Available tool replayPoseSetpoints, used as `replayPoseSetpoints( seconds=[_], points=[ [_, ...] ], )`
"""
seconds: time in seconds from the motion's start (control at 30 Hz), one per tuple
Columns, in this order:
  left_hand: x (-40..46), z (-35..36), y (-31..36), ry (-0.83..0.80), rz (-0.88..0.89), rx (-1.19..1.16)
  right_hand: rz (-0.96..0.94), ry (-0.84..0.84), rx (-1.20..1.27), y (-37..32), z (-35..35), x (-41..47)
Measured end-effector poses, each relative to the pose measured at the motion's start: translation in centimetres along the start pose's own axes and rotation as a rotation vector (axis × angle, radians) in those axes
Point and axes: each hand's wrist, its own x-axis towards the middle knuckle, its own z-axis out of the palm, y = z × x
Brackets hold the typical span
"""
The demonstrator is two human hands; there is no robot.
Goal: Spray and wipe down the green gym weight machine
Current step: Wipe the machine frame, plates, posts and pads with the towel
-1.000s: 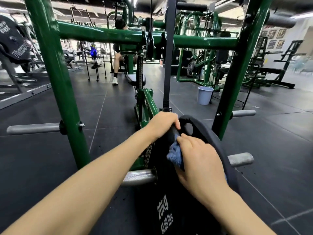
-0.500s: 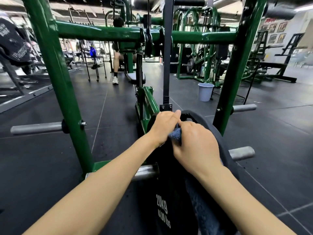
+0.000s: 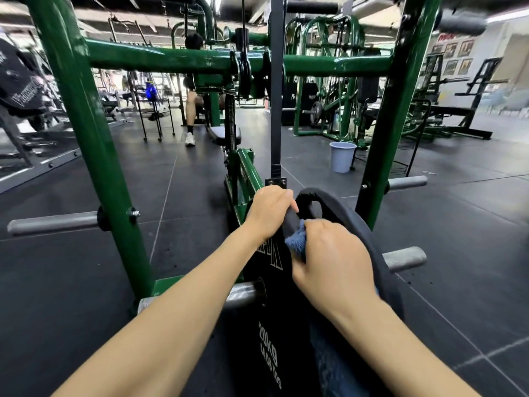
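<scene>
Green machine (image 3: 97,156), plate wiping: left hand (image 3: 269,209) grips weight plate (image 3: 352,222) rim; right hand (image 3: 335,262) apparently clutches blue cloth (image 3: 296,243); steady plate, wipe firmly.

The right hand (image 3: 335,262) with the blue cloth (image 3: 296,243) is lower on the black weight plate (image 3: 352,224) than it was half a second ago. Then it was up by the left hand (image 3: 270,209), touching it. Now there is a small gap between the two hands. More of the plate's top hole shows. A second ago the right hand was low too, so it rubs up and down.
</scene>
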Motion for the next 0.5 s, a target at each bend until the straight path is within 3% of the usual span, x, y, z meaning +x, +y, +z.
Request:
replayPoseSetpoints(
  seconds=[0.13,0.23,0.37,0.43,0.5],
  points=[
    [-1.9,-0.4,1.0,-0.067,0.061,-0.129,-0.035,0.026,0.016,-0.1,-0.1,2.4],
    [-2.3,-1.0,1.6,-0.16,-0.045,-0.292,0.003,0.118,-0.057,-1.1,-0.1,3.0],
    [1.7,-1.9,1.5,-0.076,-0.159,-0.177,0.055,0.028,-0.071,-0.9,0.7,1.7],
    [2.7,-1.9,0.2,-0.126,-0.242,-0.024,0.094,0.014,-0.072,-0.7,1.1,-0.1],
    [2.2,-1.2,-1.4,-0.085,-0.155,0.064,0.078,0.031,-0.075,-0.7,1.4,-1.7]
  ],
)
